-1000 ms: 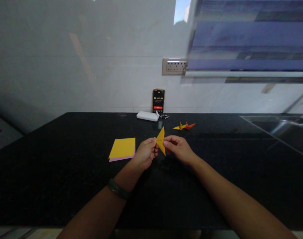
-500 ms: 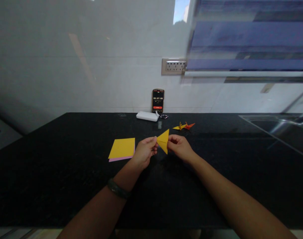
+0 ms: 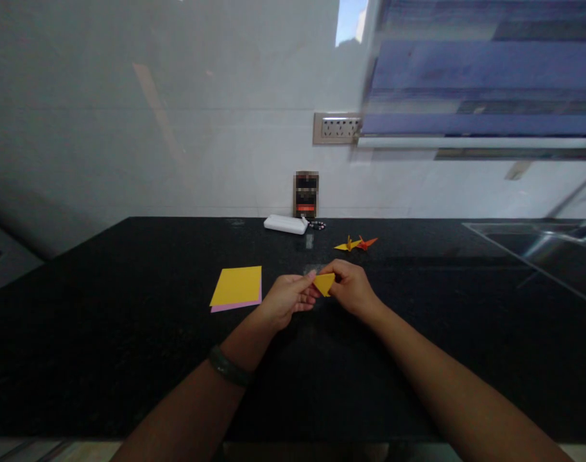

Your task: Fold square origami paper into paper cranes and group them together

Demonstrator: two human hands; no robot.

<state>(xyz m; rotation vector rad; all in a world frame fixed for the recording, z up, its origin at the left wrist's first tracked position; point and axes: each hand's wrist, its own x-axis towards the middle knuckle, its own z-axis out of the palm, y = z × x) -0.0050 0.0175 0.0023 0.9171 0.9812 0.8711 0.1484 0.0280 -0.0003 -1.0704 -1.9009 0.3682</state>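
Both my hands meet over the middle of the black countertop [image 3: 104, 333]. My left hand [image 3: 287, 299] and my right hand [image 3: 351, 287] pinch a small folded orange-yellow paper [image 3: 324, 282] between their fingertips, one on each side. Only a small triangle of the paper shows between the fingers. A dark band sits on my left wrist. Just left of my left hand lies a stack of square paper sheets [image 3: 237, 288], yellow on top with a pink one beneath.
Two finished paper cranes, a yellow crane [image 3: 347, 245] and an orange crane [image 3: 368, 242], sit behind my right hand. A phone [image 3: 305, 194] leans on the wall, with a white box [image 3: 285, 224] before it. A wall socket [image 3: 336, 128] is above. A steel sink [image 3: 538, 247] lies at right.
The folded paper stood upright as a tall pointed shape; it has since been turned and lowered, and both hands have closed in so only a small triangle shows.
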